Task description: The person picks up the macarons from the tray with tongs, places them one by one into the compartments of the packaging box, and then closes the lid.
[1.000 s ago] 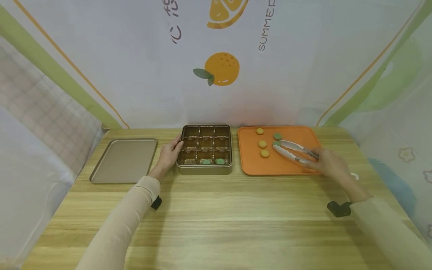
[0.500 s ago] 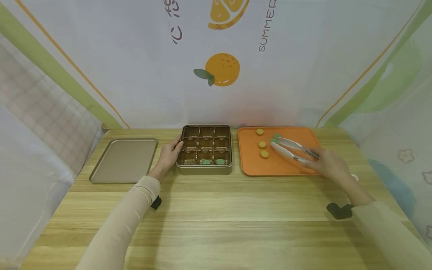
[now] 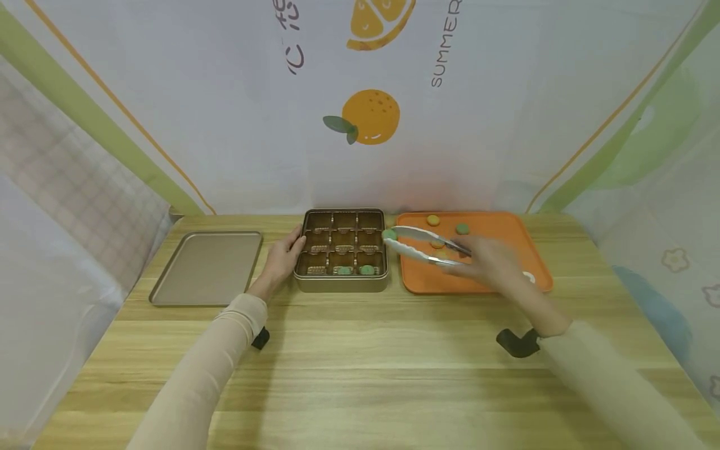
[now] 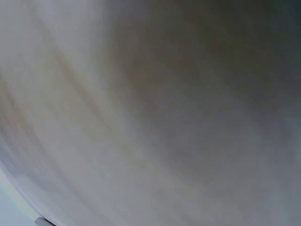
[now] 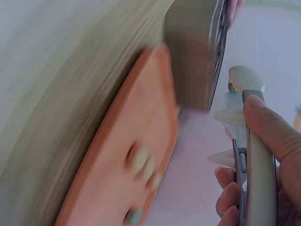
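My right hand grips a pair of tongs. Between their pale tips is a small round green cookie, which overlaps the right rim of the box in the head view. That box is a bronze tin with a clear divided insert. Two green cookies lie in its front row, one in the middle compartment and one in the right compartment. At the tin's left side my left hand rests, fingers and thumb against wall and rim. The left wrist view is only a blur.
Right of the tin, an orange tray bears a green cookie and several yellow ones, including one at the back; the tongs partly cover others. A flat bronze tray lies on the left. Behind the wooden table hangs a printed curtain.
The tongs close in on a green cookie on the orange tray, then carry it left to the tin's right edge in my right hand. My left hand stays in place.
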Motion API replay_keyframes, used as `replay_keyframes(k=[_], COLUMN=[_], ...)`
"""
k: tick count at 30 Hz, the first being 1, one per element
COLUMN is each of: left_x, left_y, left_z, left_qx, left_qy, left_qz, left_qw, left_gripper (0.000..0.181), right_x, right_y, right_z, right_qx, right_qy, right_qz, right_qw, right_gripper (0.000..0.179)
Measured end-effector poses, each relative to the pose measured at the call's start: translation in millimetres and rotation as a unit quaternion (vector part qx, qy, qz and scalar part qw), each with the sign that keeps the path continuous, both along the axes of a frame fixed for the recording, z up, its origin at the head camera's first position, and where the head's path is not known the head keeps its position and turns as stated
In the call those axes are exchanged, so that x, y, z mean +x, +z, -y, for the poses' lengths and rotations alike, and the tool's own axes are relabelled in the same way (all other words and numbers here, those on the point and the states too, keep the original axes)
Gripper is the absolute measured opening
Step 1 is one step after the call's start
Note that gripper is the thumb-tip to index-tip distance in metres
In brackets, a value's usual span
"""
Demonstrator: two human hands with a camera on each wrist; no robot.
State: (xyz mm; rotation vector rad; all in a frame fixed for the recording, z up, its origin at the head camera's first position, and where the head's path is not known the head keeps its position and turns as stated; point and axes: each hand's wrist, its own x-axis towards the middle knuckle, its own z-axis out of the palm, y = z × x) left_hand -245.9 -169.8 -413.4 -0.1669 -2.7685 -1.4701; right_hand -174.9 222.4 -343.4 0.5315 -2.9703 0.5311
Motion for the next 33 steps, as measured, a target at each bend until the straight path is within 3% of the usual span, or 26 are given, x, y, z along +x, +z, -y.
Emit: replay_keyframes(k=[5,14,25,33], left_x=[-0.1,0.3,0.7,0.2], left_y=[-0.6,-0.6,0.8,0.1], left_z=[0.1,0.4,0.4,-0.1], left_qx=[0.002,-0.001,-0.018,-0.014], left_qy=[-0.003,-0.002,-0.002,0.0], left_qz=[-0.001,-0.007,-0.015,-0.016], left_qw=[1.0,1.0,0.9997,0.9998], left_gripper=[0.048,0.048,0.048,0.047], right_x=[-4.4,-11.2,-20.9,-27.4], right_y=[0.5,3.4,3.1,9.3], right_z=[43.9,101.4,124.9,131.1], right_qx=[-0.014,0.025,0.045,0.044], right_qy=[0.036,0.064,0.078,0.089], right_qz=[0.016,0.048,0.072,0.099], right_qw=[0.9991,0.9965,0.9933,0.9901], right_gripper=[0.041,0.066,0.067,0.054])
